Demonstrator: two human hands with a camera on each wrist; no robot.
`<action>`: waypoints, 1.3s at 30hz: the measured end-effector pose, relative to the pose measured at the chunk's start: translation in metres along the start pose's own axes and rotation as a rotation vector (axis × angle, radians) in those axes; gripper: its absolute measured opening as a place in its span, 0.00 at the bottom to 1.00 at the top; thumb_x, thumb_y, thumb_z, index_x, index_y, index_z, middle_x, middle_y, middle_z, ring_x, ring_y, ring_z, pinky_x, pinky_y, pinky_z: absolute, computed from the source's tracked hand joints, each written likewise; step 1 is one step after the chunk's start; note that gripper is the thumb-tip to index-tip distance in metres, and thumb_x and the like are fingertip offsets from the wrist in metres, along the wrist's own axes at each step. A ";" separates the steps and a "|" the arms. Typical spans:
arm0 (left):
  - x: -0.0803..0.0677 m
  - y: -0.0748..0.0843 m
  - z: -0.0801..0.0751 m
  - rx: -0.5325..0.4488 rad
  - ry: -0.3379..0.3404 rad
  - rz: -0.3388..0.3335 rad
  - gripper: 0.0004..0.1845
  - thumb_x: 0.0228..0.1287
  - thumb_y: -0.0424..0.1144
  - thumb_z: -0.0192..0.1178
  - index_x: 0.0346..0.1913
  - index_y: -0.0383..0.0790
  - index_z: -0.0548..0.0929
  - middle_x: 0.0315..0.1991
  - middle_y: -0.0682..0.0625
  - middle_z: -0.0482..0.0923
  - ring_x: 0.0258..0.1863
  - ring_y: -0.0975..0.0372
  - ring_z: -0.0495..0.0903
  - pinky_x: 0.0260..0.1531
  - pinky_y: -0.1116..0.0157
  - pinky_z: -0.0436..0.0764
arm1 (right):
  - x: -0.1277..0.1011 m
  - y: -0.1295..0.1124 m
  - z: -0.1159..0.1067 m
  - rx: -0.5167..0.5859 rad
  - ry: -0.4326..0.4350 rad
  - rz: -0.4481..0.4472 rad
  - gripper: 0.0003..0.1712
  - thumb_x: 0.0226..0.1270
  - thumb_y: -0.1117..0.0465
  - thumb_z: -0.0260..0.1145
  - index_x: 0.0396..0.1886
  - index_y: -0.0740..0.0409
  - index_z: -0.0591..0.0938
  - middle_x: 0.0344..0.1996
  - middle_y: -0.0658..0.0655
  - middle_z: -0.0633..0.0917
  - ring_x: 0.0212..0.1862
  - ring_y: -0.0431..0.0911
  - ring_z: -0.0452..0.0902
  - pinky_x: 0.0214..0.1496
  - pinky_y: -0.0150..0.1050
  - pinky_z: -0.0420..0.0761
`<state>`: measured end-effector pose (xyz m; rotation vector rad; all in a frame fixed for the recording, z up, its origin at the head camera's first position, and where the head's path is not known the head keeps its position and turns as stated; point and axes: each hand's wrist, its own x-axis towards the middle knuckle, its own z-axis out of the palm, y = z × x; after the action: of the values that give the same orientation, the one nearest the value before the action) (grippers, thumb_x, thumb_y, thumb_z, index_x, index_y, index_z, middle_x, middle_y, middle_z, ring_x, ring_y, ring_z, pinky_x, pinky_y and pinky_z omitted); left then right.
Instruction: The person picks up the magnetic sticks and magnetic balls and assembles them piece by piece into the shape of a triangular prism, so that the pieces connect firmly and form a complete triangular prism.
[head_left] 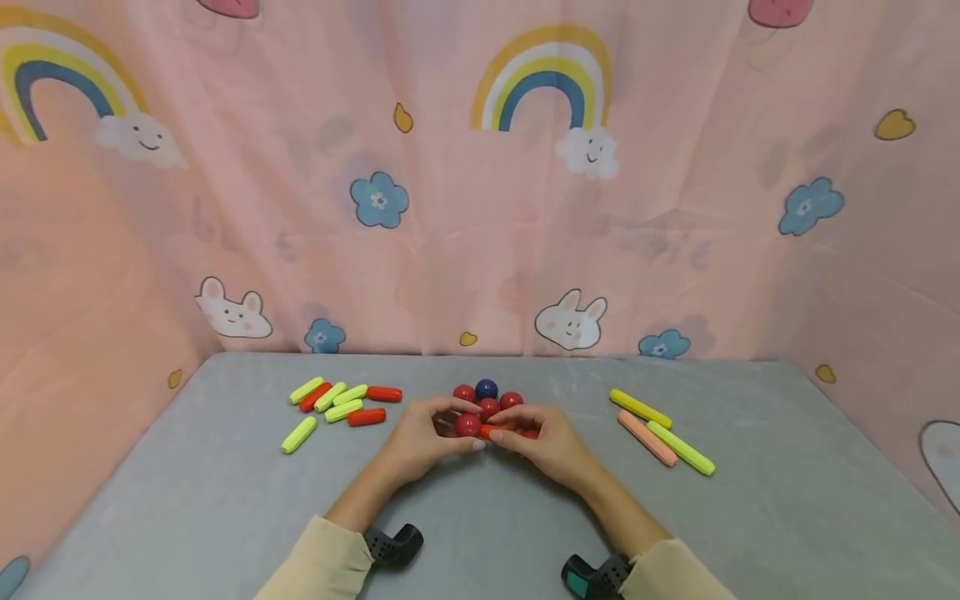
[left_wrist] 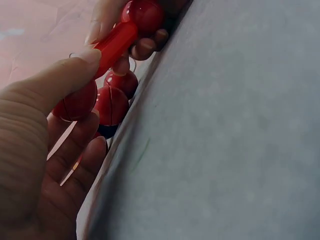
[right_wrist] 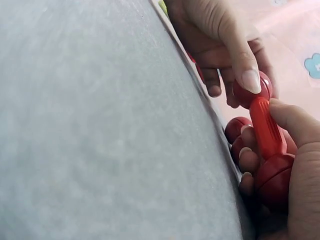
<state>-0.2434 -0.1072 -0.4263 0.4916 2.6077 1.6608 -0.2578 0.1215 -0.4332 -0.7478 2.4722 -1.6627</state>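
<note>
Red plastic fills both sets of fingers: the left hand [head_left: 423, 437] curls its thumb and fingertips round a red ball [head_left: 467, 425], and the right hand [head_left: 547, 442] pinches a short red stick [head_left: 489, 431] that runs between that ball and a second red ball [right_wrist: 276, 181] held against the right palm. In the right wrist view the stick [right_wrist: 267, 127] stands nearly upright, its top end touching the ball under the left thumb, its lower end meeting the ball in the right hand. In the left wrist view the left thumb lies along the stick [left_wrist: 116, 46] and presses on the ball [left_wrist: 77, 102] below it. Both hands hover low over the middle of the grey table [head_left: 480, 517].

Just behind the fingers sits a small cluster of balls, three red ones with a dark blue ball [head_left: 486, 388] at the back. Further out to the left lies a loose group of short sticks [head_left: 341, 404], yellow-green and red, one yellow-green piece apart from the rest nearer the person. Out to the right lie three long sticks [head_left: 660, 433], two yellow-green with a pink one between them, side by side at a slant. Cream sleeves cover both forearms. A pink curtain [head_left: 480, 208] printed with rainbows, rabbits and blue flowers hangs round the table.
</note>
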 end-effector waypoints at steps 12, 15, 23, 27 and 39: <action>-0.002 0.005 0.008 0.029 -0.031 0.094 0.20 0.53 0.39 0.78 0.51 0.48 0.87 0.47 0.50 0.85 0.40 0.63 0.84 0.42 0.71 0.84 | -0.002 0.003 0.000 0.012 -0.088 -0.035 0.17 0.68 0.58 0.70 0.53 0.59 0.87 0.39 0.59 0.89 0.34 0.37 0.79 0.36 0.29 0.80; -0.002 0.006 0.011 0.040 -0.032 0.114 0.20 0.53 0.40 0.78 0.51 0.49 0.87 0.48 0.52 0.84 0.40 0.63 0.84 0.43 0.71 0.84 | -0.002 0.005 0.000 0.037 -0.100 -0.034 0.17 0.69 0.58 0.69 0.53 0.60 0.86 0.38 0.61 0.90 0.34 0.36 0.80 0.37 0.28 0.81; -0.002 0.009 -0.002 0.072 -0.071 0.056 0.26 0.57 0.49 0.75 0.59 0.51 0.82 0.53 0.53 0.82 0.47 0.62 0.82 0.50 0.65 0.84 | -0.001 0.002 0.000 0.060 -0.051 0.021 0.16 0.69 0.56 0.69 0.53 0.58 0.87 0.32 0.60 0.86 0.32 0.39 0.78 0.34 0.30 0.79; -0.004 0.011 -0.023 0.158 -0.017 0.027 0.24 0.61 0.52 0.71 0.59 0.52 0.82 0.55 0.53 0.82 0.52 0.61 0.79 0.54 0.59 0.82 | -0.001 -0.001 0.000 0.080 -0.026 0.080 0.18 0.69 0.54 0.70 0.54 0.56 0.87 0.32 0.60 0.85 0.33 0.41 0.78 0.33 0.31 0.79; -0.015 0.020 -0.092 0.659 0.095 -0.089 0.14 0.59 0.38 0.72 0.48 0.45 0.87 0.51 0.49 0.84 0.49 0.55 0.82 0.54 0.51 0.81 | -0.002 -0.004 -0.003 0.135 0.016 0.163 0.22 0.68 0.53 0.70 0.58 0.57 0.85 0.37 0.58 0.87 0.37 0.44 0.79 0.38 0.32 0.81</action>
<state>-0.2401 -0.1850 -0.3708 0.2911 3.1557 0.7802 -0.2550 0.1235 -0.4289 -0.5056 2.3308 -1.7592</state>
